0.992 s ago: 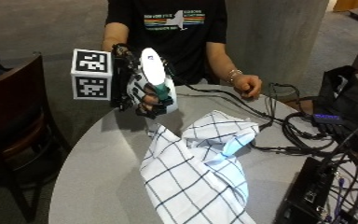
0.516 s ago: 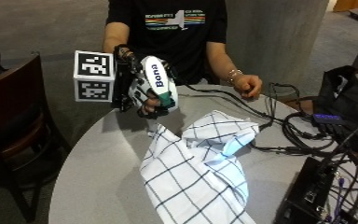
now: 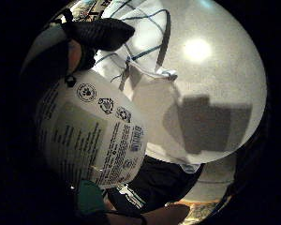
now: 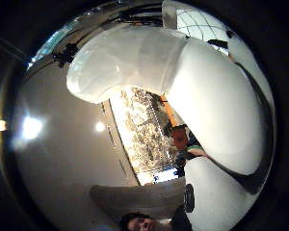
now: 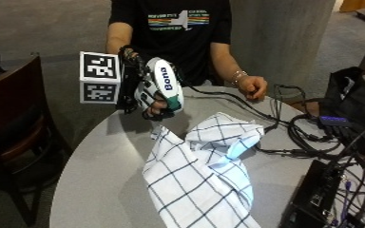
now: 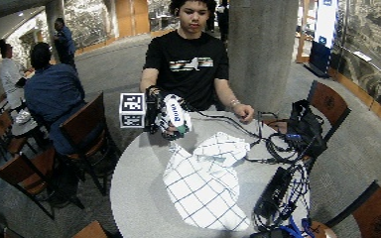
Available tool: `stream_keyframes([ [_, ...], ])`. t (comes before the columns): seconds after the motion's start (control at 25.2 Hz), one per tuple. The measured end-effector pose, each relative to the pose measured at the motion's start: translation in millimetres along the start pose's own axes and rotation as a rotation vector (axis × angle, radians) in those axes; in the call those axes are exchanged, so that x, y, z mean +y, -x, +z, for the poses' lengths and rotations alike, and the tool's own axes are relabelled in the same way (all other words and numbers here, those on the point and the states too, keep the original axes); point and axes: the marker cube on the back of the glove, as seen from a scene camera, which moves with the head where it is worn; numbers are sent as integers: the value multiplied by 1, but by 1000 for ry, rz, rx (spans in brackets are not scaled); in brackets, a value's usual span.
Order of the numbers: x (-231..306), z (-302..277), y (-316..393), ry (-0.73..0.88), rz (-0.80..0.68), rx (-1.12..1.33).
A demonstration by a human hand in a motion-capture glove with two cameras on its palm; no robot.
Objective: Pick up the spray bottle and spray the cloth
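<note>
At the left of the outside view, a dark wooden chair (image 5: 12, 118) stands beside the round grey table (image 5: 100, 190). Just right of it, the black-gloved right hand (image 5: 146, 95) is raised above the table's near-left edge, its fingers curled round a white plastic spray bottle with blue lettering and a green nozzle end (image 5: 165, 85). The bottle is held off the table, tilted, with its green end pointing down toward the cloth. In the little finger side palm view the bottle's printed back label (image 3: 91, 136) fills the space close to the palm, with the cloth (image 3: 145, 61) lying on the table beyond it.

Further right, the white cloth with a dark blue grid pattern (image 5: 201, 180) lies crumpled on the tabletop, below and just right of the bottle, apart from it. Beyond it, the bare left hand (image 5: 253, 88) rests at the table's far edge with fingers curled. At the right side lie black cables (image 5: 296, 130), a black bag (image 5: 353, 95) and a black box (image 5: 318, 199).
</note>
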Motion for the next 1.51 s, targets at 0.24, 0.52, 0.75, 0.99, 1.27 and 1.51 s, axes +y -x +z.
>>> stream_keyframes([
  [0.24,1,1,-1,3,16,15],
  [0.52,2,4,-2,17,23,16],
  [0.75,1,5,0,15,17,5],
  [0.99,4,7,3,23,-20,-6],
  [1.27,45,37,24,125,-396,-58],
  [1.51,86,101,33,277,-693,-36],
])
